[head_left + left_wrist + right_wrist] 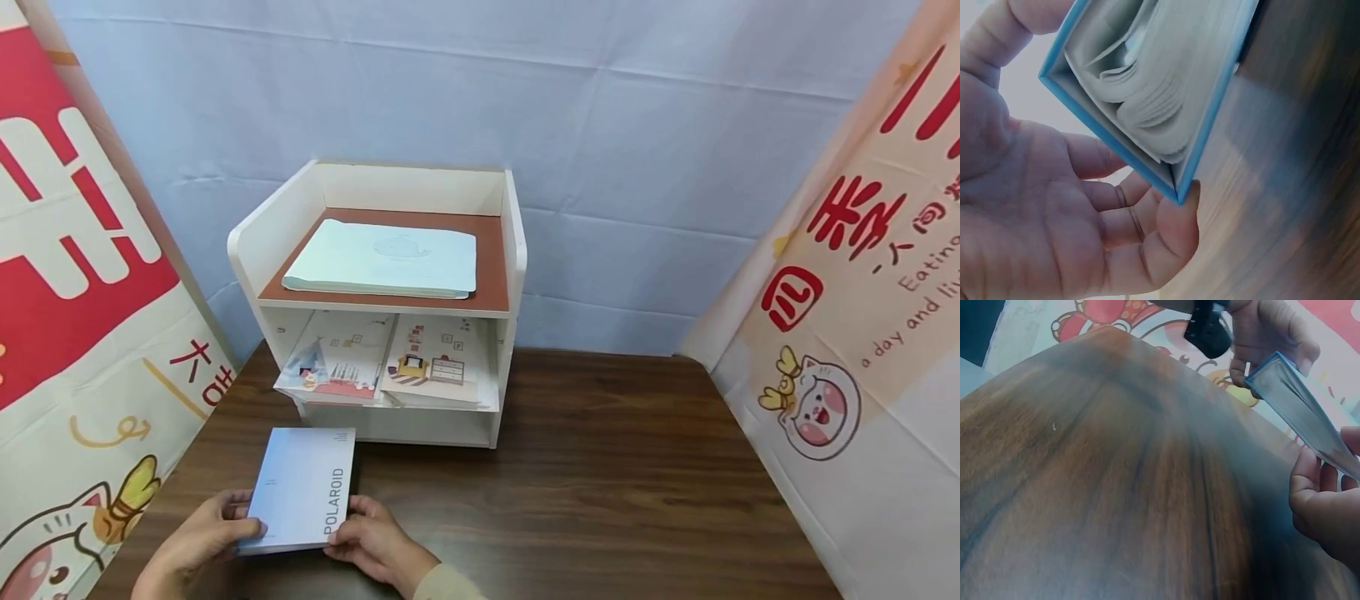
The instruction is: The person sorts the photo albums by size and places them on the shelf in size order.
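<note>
A pale blue photo album (pixel 300 483) with POLAROID printed along one edge is held above the table by both hands. My left hand (pixel 202 533) grips its left side near the front corner, thumb on the cover. The right hand (pixel 378 542) pinches the lower right corner, thumb on top and fingers beneath. In the left wrist view the album's blue cover edges (pixel 1216 106) frame curved, loosely layered pages (pixel 1160 112), and the left fingers (pixel 1175 231) curl under the spine corner. The right wrist view shows both hands at the album (pixel 1300 412).
Behind the album stands a white shelf unit (pixel 517 275). A light whale-printed book or pad (pixel 382 258) lies on its brown top; illustrated books (pixel 435 362) lie on the shelf below. The dark wooden table (pixel 600 483) extends rightward, with printed cloths (pixel 825 333) at the sides.
</note>
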`<state>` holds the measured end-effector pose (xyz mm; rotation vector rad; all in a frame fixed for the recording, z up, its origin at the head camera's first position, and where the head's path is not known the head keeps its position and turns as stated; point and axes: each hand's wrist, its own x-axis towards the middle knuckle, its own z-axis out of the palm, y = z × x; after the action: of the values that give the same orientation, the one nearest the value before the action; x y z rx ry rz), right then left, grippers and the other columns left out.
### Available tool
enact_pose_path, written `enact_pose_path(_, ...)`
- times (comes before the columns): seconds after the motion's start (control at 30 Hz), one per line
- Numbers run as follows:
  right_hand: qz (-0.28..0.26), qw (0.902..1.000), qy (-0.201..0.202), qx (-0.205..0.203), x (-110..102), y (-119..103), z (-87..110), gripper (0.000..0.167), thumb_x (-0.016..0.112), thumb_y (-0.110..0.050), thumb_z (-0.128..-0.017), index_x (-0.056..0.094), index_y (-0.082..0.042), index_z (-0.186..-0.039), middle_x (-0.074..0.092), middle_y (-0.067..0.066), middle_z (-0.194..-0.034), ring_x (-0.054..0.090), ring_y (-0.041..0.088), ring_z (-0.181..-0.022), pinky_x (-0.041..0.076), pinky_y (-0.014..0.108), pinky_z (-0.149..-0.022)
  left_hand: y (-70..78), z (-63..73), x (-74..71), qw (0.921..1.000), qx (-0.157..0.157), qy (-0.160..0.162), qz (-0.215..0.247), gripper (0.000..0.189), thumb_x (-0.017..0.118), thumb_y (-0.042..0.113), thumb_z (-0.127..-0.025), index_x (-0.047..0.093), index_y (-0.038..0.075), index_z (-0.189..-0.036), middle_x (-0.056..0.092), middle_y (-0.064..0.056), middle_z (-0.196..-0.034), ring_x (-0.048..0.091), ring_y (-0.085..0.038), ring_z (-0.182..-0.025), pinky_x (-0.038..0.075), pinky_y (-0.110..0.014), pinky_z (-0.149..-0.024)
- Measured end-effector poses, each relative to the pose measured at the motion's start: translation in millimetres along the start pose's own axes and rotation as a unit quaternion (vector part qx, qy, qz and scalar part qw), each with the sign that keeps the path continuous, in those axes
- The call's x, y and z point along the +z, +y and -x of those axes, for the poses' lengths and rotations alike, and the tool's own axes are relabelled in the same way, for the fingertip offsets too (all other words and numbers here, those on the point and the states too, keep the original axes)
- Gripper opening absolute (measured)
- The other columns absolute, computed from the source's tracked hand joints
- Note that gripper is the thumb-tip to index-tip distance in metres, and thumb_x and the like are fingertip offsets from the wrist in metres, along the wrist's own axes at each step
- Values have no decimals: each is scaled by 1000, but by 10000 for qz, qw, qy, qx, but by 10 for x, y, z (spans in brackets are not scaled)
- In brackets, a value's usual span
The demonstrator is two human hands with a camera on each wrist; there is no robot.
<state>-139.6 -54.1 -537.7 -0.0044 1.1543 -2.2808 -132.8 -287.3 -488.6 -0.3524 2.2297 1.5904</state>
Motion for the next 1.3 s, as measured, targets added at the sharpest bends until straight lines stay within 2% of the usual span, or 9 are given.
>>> enact_pose_path(0.07, 11, 10000, 7, -14, -24, -27, 29, 54, 45, 20, -66, 42, 5, -118, 59, 14, -88, 54, 14, -59, 47, 29, -63, 9, 5, 41, 10000, -28, 64, -6, 71, 66, 7, -77, 23, -20, -126, 51, -20, -103, 53, -20, -83, 46, -36, -66)
enact_pose_path(0.3, 28, 9998, 13, -181, -53, -78, 72, 53, 45, 20, -64, 44, 3, -115, 56, 12, -86, 53, 14, -59, 46, 27, -60, 52, 27, 142, 9996, -22, 283, -29, 70, 66, 6, -76, 26, -18, -128, 51, -21, -104, 52, -21, -83, 46, -37, -64)
enact_pose_path(0.53, 22, 9991, -102, -423, -122, -194, 119, 53, 47, 19, -63, 44, 3, -113, 56, 13, -93, 55, 15, -66, 45, 28, -62, 72, 43, 261, 9989, 169, 415, 123, 71, 66, 5, -75, 27, -14, -131, 48, -23, -109, 52, -23, -85, 47, -36, -65)
enact_pose_path(0.77, -234, 9975, -502, -448, -218, -388, 226, 48, 46, 18, -66, 45, 3, -111, 59, 10, -94, 57, 17, -73, 45, 30, -63, 85, 55, 433, 9965, 343, 397, 656, 70, 65, 9, -79, 27, -11, -135, 47, -21, -114, 49, -21, -88, 46, -34, -65)
enact_pose_path(1.07, -595, 9942, -736, -510, -259, -515, 342, 47, 45, 18, -69, 43, 2, -113, 59, 12, -99, 56, 20, -81, 42, 31, -69, 126, 90, 649, 9853, 512, 780, 1429, 65, 62, 8, -81, 31, -5, -137, 44, -16, -114, 47, -16, -82, 41, -26, -57)
enact_pose_path(1.3, -777, 9917, -856, -555, -273, -572, 464, 48, 43, 16, -69, 43, 2, -115, 59, 11, -104, 54, 20, -87, 40, 32, -72, 149, 152, 781, 9688, 435, 879, 2275, 70, 67, 10, -81, 30, -2, -138, 42, -12, -111, 49, -14, -79, 42, -25, -54)
